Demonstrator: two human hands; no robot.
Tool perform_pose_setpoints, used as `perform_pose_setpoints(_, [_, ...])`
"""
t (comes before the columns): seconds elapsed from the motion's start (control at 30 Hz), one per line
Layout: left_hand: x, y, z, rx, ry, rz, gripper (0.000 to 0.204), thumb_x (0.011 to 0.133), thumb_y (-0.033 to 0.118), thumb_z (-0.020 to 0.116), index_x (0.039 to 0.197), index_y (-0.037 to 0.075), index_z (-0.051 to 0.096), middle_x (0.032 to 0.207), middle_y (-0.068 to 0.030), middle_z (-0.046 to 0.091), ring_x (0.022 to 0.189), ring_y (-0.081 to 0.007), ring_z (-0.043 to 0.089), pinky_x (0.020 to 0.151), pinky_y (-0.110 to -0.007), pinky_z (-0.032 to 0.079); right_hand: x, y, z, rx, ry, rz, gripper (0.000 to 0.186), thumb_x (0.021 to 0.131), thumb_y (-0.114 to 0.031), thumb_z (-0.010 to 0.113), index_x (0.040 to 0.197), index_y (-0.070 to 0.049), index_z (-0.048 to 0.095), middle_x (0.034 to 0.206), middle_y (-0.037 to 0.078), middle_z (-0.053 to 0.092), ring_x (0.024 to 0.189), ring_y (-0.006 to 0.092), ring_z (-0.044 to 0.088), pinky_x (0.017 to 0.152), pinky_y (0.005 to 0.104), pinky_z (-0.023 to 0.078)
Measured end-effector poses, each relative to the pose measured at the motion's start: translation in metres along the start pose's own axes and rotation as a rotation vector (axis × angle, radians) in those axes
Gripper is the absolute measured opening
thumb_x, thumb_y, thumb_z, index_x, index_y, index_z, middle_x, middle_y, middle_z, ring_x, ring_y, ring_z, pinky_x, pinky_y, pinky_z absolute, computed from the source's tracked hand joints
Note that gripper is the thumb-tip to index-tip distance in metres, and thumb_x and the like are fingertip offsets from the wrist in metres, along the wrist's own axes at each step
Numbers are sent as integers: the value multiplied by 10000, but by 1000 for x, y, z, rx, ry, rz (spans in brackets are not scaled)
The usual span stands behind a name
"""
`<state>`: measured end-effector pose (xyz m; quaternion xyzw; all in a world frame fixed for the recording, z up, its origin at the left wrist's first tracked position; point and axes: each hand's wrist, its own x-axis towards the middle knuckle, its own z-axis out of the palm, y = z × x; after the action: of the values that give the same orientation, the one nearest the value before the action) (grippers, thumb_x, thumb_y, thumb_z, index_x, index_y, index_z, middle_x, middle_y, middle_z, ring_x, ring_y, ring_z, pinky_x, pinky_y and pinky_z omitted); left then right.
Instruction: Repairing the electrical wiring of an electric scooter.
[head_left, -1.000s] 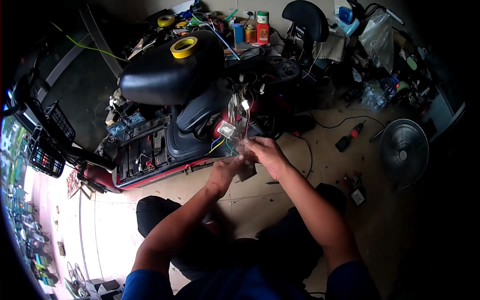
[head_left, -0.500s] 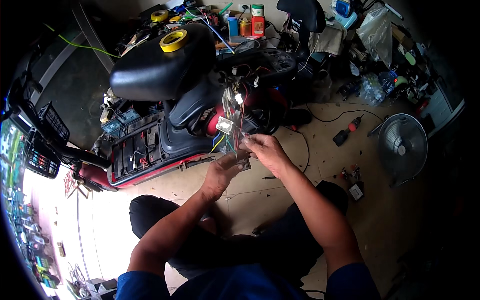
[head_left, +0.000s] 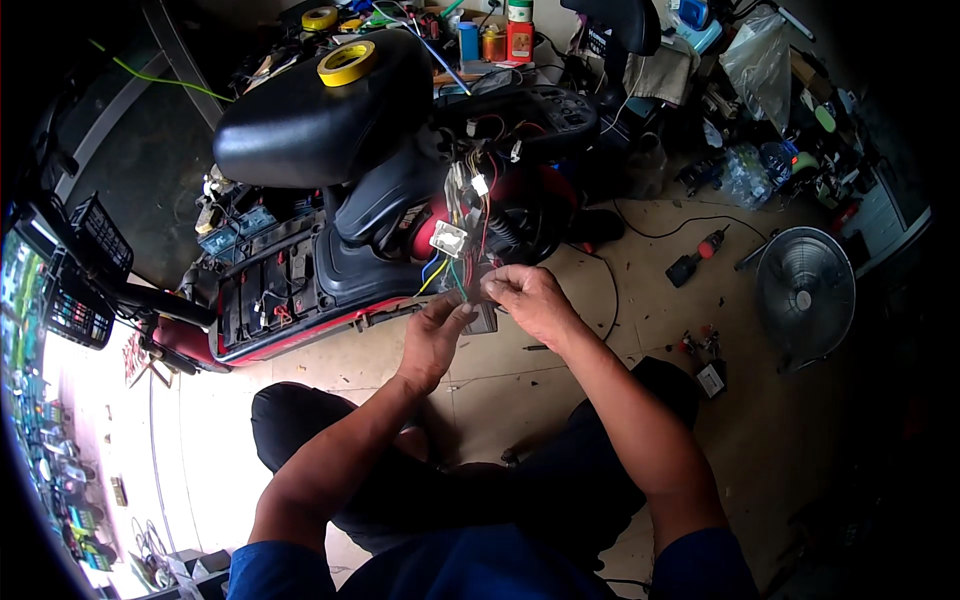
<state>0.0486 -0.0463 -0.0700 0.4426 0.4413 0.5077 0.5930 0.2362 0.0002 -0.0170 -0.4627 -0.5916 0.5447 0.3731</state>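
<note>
A bundle of coloured wires point(head_left: 455, 272) hangs from the side of a red and black electric scooter point(head_left: 375, 235). My left hand point(head_left: 430, 342) is closed on the wires from the left, thumb pressed against the fingers near a green one. Opposite it, my right hand point(head_left: 532, 303) pinches thin wires between thumb and forefinger; its fingertips hide their ends. A flat grey box point(head_left: 483, 319) shows just below the wires, between my hands. Above them dangles a whitish square part point(head_left: 448, 239), and higher up a small white connector point(head_left: 480, 185).
A roll of yellow tape point(head_left: 347, 63) lies on the raised black seat point(head_left: 300, 130). Batteries point(head_left: 265, 300) sit in the scooter's open floor. To the right, a cordless drill point(head_left: 697, 257) and a fan point(head_left: 805, 300) are on the tiled floor. A cluttered bench point(head_left: 490, 75) stands behind.
My left hand has shifted slightly up and its thumb now sits higher on the wires. My right hand has moved slightly, still pinching. More of the grey box shows below them.
</note>
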Motion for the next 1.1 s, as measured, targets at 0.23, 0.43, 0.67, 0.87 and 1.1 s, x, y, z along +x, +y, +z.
perform_pose_setpoints(0.23, [2, -8, -4, 440, 134, 230, 217, 1008, 113, 626, 1177, 10, 715, 972, -54, 733, 879, -129, 615, 803, -288, 490, -5, -13, 1, -303, -12, 6, 222, 974, -163, 663, 1100, 13, 716, 931, 71, 742, 854, 112, 659, 783, 286, 528])
perform_pose_setpoints(0.43, [1, 3, 1, 288, 92, 81, 219, 1024, 134, 616, 1176, 12, 718, 944, -5, 729, 865, -88, 593, 795, -260, 477, -6, -8, 0, -593, 3, -13, 232, 919, -192, 719, 1090, -36, 728, 952, 133, 751, 861, 230, 713, 789, 348, 546])
perform_pose_setpoints(0.67, [-1, 5, 5, 174, 106, 98, 235, 1034, 94, 588, 1229, 32, 705, 973, 3, 741, 861, -71, 583, 800, -242, 478, -13, -6, -2, -893, -60, -15, 276, 875, -223, 748, 1124, -106, 729, 967, 182, 731, 942, 390, 698, 824, 474, 548])
perform_pose_setpoints(0.87, [5, -3, -12, 126, 178, 133, 210, 1033, 125, 608, 1186, 16, 702, 1013, -56, 760, 923, -117, 690, 804, -264, 520, -12, 5, 7, -902, -66, -32, 293, 865, -203, 736, 1145, -117, 725, 948, 205, 724, 942, 404, 694, 837, 482, 553])
perform_pose_setpoints(1.1, [7, -4, -17, 140, 115, 162, 202, 1036, 112, 600, 1194, 21, 690, 1042, -57, 757, 949, -132, 695, 821, -276, 531, -1, 26, 20, -932, -24, -11, 343, 837, -273, 752, 1091, -47, 704, 968, 203, 734, 963, 399, 704, 846, 489, 549])
